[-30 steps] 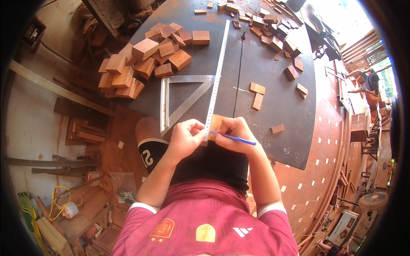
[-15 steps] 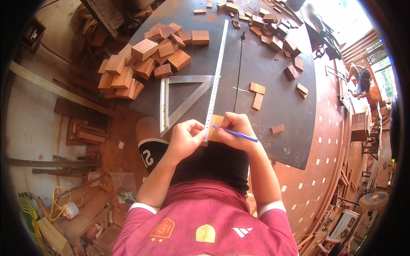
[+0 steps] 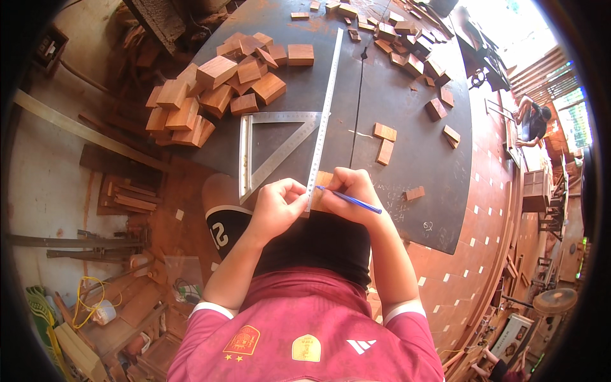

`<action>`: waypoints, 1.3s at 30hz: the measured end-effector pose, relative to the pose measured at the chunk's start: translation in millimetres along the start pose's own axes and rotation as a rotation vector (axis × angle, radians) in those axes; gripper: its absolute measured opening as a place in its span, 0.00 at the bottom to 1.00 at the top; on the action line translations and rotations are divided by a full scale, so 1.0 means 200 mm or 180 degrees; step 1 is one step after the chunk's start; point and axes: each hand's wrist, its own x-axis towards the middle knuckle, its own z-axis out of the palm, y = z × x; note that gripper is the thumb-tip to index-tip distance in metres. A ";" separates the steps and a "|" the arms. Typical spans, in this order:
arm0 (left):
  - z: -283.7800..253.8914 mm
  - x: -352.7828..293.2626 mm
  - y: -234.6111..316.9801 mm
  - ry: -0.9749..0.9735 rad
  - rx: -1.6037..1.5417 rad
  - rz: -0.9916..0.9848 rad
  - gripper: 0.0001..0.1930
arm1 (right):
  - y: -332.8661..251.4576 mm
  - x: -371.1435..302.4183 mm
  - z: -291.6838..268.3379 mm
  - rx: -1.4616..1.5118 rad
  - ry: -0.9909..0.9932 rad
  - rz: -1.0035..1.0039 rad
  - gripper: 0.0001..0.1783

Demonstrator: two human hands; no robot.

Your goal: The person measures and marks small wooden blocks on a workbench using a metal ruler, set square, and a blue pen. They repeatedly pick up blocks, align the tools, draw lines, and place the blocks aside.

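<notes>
My left hand point(image 3: 277, 207) is closed on the near end of a long metal ruler point(image 3: 326, 105), its thumb and fingers pinching the edge. The ruler lies over a small wooden block point(image 3: 324, 180) at the table's near edge. In my right hand point(image 3: 352, 194) is a blue pen point(image 3: 354, 202), its tip at the ruler's right edge above the block. That hand also rests against the block, which it partly hides. Just left of the ruler, a metal triangle square point(image 3: 280, 149) lies on the dark table point(image 3: 407, 223).
A heap of wooden blocks point(image 3: 216, 73) fills the table's left side. More small blocks point(image 3: 414, 48) are scattered at the far right. Two blocks point(image 3: 384, 141) lie right of the ruler, with a small piece point(image 3: 414, 193) nearer. Another person point(image 3: 533, 121) works at far right.
Both hands stay almost in place, with the pen shifting only slightly at the ruler's edge. The person at far right has changed posture, arms now reaching lower.
</notes>
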 end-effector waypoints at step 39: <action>-0.46 -0.02 0.06 0.0382 -0.0818 -0.0478 0.12 | -0.01 -0.24 0.03 -0.1860 0.1035 -0.0536 0.50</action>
